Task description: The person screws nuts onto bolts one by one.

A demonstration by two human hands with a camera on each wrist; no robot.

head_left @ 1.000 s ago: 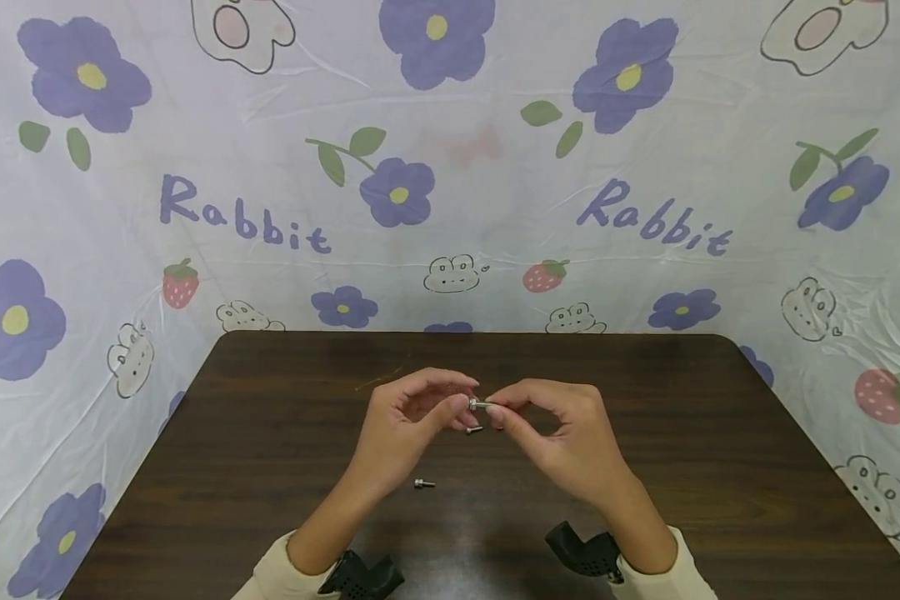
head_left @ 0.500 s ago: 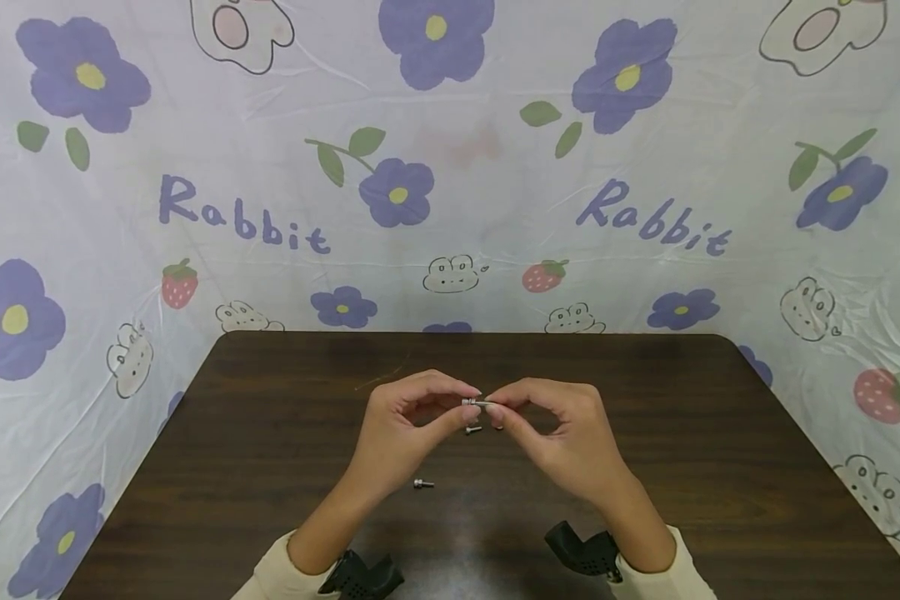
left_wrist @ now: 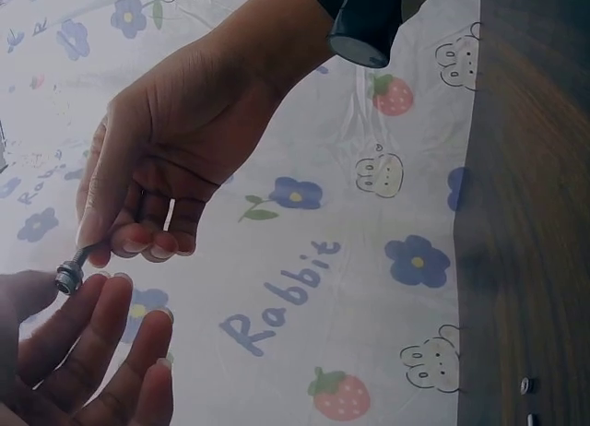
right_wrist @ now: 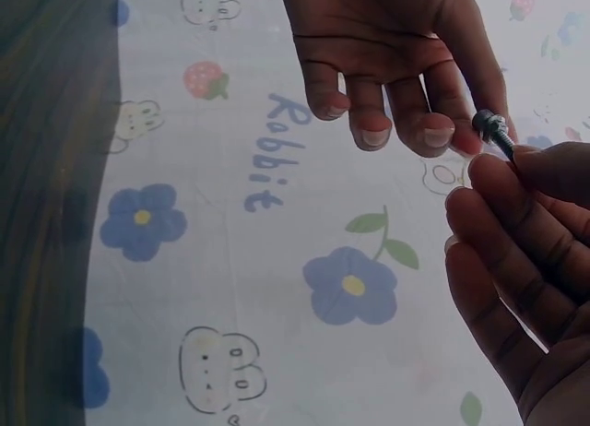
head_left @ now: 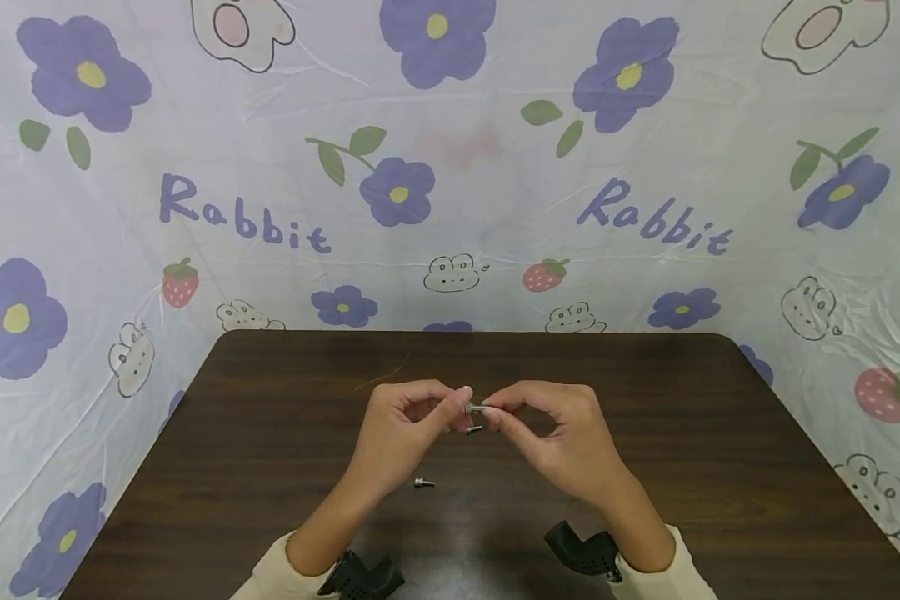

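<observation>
My right hand (head_left: 562, 421) pinches the thin shank of a small silver bolt (head_left: 474, 409) between thumb and forefinger. The bolt's thick, ringed head end (left_wrist: 68, 277) points at my left hand (head_left: 416, 412), whose thumb and forefinger lie on either side of it. In the right wrist view the bolt (right_wrist: 492, 129) spans the space between the two hands, with the left thumb against its head. Whether the rings are washers or a nut is too small to tell. A second bolt (head_left: 475, 429) lies on the table just beyond the left fingertips, partly hidden.
Another short bolt (head_left: 424, 483) lies on the dark wooden table (head_left: 270, 467), nearer to me, between the forearms. Black camera mounts (head_left: 585, 550) sit on both wrists. A white cloth (head_left: 495, 225) printed with flowers hangs behind and beside the table.
My left thumb has slid up and over the bolt's head, while the left fingers moved lower beneath it. My right hand keeps its pinch and has barely moved. The loose bolts lie where they were.
</observation>
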